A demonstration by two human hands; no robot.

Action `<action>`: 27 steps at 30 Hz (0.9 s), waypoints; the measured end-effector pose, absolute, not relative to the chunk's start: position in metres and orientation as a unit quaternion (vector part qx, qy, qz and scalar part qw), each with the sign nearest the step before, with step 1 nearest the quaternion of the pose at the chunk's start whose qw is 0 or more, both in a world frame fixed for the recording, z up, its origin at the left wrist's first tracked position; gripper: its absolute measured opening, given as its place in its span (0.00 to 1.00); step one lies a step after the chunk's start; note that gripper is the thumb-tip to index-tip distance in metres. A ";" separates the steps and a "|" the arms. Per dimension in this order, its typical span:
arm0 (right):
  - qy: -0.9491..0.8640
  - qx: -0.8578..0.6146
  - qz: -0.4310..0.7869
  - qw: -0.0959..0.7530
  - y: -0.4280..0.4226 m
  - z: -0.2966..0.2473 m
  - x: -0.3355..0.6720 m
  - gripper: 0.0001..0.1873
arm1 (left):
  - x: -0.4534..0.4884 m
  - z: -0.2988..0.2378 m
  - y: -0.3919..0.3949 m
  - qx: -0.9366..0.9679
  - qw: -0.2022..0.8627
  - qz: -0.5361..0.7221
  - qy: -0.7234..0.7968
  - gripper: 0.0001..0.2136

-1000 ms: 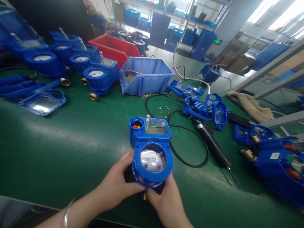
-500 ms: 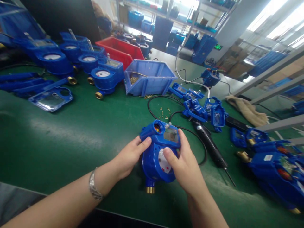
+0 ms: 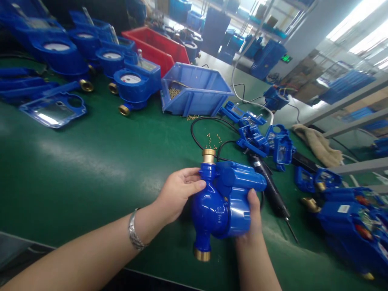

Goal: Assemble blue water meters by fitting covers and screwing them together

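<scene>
A blue water meter with brass threaded ends is held between both hands above the green bench. It is turned on its side, so its dial faces away to the right and is hidden. My left hand is closed on the neck below the upper brass end, thumb on the near side. My right hand grips the meter's housing from the right; its thumb shows and its other fingers are hidden behind. Several small brass screws lie just beyond the meter. A black electric screwdriver rests to its right.
A blue bin with brass screws stands at the back, beside a red bin. Several meters stand at left, near a loose cover. Blue housing parts and opened meters lie at right. A black cable loops across the bench.
The meter has been rolled to the right in my hands, turning its dial out of sight and bringing its blue body and upper brass end into view. The whole view has shifted slightly.
</scene>
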State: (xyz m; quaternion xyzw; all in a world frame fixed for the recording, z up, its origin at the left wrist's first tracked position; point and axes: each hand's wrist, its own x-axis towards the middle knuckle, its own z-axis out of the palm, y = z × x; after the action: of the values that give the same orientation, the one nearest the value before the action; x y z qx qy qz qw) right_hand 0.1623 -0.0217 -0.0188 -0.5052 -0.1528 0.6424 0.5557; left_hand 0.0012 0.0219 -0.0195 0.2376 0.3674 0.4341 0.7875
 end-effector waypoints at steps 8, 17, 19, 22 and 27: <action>-0.187 -0.515 0.667 0.505 -0.026 -0.020 0.149 0.35 | -0.004 -0.014 0.016 0.286 0.798 0.402 0.346 0.11; -0.336 -0.608 0.575 0.432 -0.025 -0.041 0.155 0.48 | -0.002 -0.005 0.006 0.318 0.775 0.415 0.354 0.12; -0.338 -0.600 0.591 0.420 -0.027 -0.043 0.154 0.52 | -0.002 -0.003 0.003 0.322 0.772 0.420 0.351 0.12; -0.328 -0.598 0.591 0.430 -0.030 -0.041 0.154 0.51 | -0.004 -0.003 0.002 0.322 0.773 0.422 0.348 0.11; -0.298 -0.573 0.601 0.472 -0.032 -0.031 0.154 0.42 | -0.010 -0.014 0.015 0.317 0.776 0.396 0.375 0.10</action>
State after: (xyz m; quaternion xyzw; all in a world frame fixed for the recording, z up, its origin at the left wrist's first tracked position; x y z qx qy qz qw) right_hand 0.1536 -0.0325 -0.0308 -0.5727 -0.2977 0.6007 0.4719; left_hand -0.0102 0.0149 -0.0139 0.3172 0.3746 0.3963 0.7759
